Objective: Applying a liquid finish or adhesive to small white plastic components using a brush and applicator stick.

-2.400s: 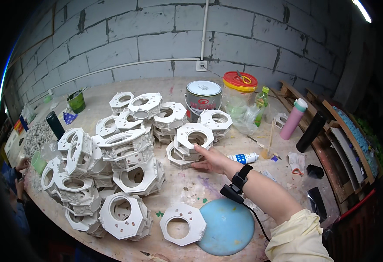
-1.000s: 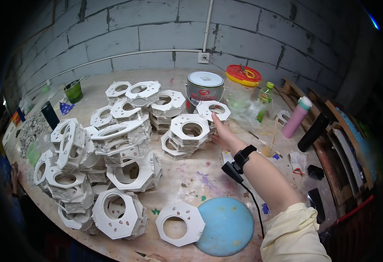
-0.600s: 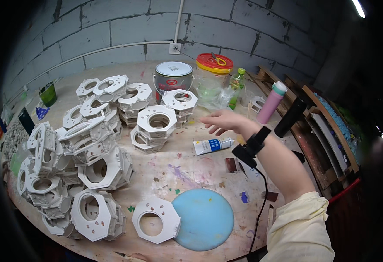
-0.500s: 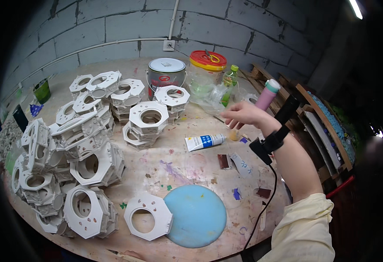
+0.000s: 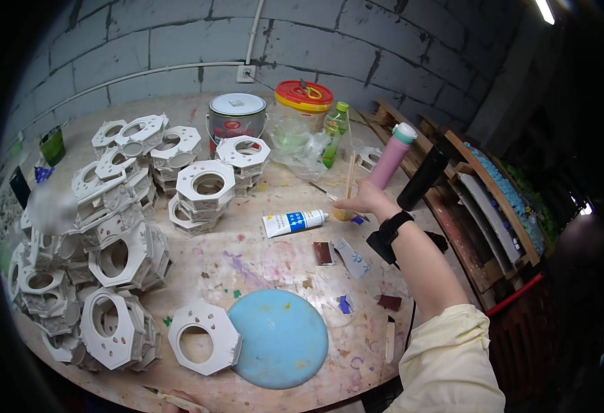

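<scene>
Stick (image 5: pixel 351 172) looks light, stiff, best pinched at mid-height; my right hand (image 5: pixel 366 199) is at its lower end, left hand (image 5: pixel 187 396) near me; their grip I cannot tell.

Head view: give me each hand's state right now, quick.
Left hand: mostly cut off at the lower edge, by a pale stick; grip cannot be told.
Right hand: partly curled beside the small cup; grip cannot be told.
</scene>
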`<move>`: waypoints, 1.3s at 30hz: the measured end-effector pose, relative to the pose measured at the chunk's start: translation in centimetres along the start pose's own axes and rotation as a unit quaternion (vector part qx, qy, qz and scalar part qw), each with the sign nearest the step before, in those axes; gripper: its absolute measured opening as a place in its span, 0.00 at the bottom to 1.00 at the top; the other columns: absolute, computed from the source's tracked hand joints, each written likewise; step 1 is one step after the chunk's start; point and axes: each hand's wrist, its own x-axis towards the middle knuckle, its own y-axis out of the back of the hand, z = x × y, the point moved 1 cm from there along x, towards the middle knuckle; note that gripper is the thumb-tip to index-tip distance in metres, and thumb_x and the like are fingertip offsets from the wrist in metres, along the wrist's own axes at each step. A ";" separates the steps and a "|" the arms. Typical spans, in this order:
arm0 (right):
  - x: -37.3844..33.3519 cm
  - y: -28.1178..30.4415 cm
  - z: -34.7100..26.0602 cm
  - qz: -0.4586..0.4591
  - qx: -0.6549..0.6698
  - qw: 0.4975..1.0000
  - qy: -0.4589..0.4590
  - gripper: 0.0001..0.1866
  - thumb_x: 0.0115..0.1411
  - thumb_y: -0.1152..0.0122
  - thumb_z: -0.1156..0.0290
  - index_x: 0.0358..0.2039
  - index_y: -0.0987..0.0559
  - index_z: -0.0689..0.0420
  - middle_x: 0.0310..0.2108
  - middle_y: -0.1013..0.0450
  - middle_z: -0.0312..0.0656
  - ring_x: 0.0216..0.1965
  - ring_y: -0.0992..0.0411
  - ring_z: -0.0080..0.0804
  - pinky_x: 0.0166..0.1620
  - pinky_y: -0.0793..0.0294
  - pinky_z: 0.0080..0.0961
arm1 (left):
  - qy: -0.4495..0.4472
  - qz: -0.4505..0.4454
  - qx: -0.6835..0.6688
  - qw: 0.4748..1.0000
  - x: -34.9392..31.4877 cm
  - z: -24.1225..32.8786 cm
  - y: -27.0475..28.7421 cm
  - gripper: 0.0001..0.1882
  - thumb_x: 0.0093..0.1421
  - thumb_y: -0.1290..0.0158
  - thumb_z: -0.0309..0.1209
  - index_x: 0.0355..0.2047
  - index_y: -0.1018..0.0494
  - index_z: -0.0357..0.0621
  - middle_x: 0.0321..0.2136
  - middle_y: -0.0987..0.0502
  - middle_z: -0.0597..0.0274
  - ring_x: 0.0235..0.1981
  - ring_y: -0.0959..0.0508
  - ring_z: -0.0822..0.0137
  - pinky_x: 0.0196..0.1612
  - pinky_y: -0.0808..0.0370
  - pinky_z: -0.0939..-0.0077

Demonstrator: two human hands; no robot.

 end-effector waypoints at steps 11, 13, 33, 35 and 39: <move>-0.3 0.6 2.9 -0.014 0.004 0.999 -0.030 0.37 0.41 0.28 0.48 0.41 0.21 0.70 0.39 0.23 0.58 0.41 0.23 0.47 0.46 0.26 0.33 | 0.044 0.021 -0.029 0.998 0.2 1.0 -0.7 0.06 0.58 0.48 0.24 0.33 0.30 0.33 0.27 0.27 0.57 0.27 0.29 0.68 0.31 0.29 0.76; -0.2 1.3 4.5 -0.019 0.011 0.999 -0.040 0.41 0.41 0.28 0.46 0.45 0.24 0.71 0.41 0.24 0.58 0.43 0.24 0.46 0.47 0.27 0.32 | 0.037 0.019 -0.024 0.999 0.2 0.8 -0.7 0.06 0.58 0.48 0.24 0.33 0.30 0.33 0.27 0.27 0.57 0.27 0.28 0.68 0.31 0.29 0.76; 4.6 -0.7 10.7 0.077 0.084 0.985 -0.126 0.34 0.42 0.29 0.47 0.43 0.20 0.62 0.42 0.23 0.52 0.46 0.24 0.42 0.49 0.26 0.33 | 0.032 0.018 0.074 0.997 0.8 1.4 -0.8 0.07 0.55 0.47 0.25 0.30 0.29 0.32 0.26 0.28 0.57 0.25 0.29 0.67 0.30 0.31 0.74; 4.5 -0.6 10.6 0.087 0.069 0.985 -0.132 0.39 0.42 0.30 0.46 0.48 0.24 0.64 0.46 0.25 0.53 0.49 0.26 0.42 0.51 0.27 0.33 | 0.001 0.005 0.116 0.993 0.6 1.1 -0.4 0.07 0.55 0.47 0.24 0.31 0.29 0.32 0.26 0.27 0.56 0.26 0.29 0.67 0.30 0.31 0.74; 4.5 -0.6 10.6 0.083 0.057 0.989 -0.108 0.45 0.44 0.32 0.46 0.53 0.30 0.70 0.52 0.30 0.58 0.53 0.29 0.45 0.55 0.31 0.30 | -0.001 0.003 0.115 0.993 0.3 0.5 0.0 0.07 0.56 0.47 0.25 0.31 0.29 0.32 0.26 0.27 0.56 0.26 0.29 0.67 0.30 0.30 0.74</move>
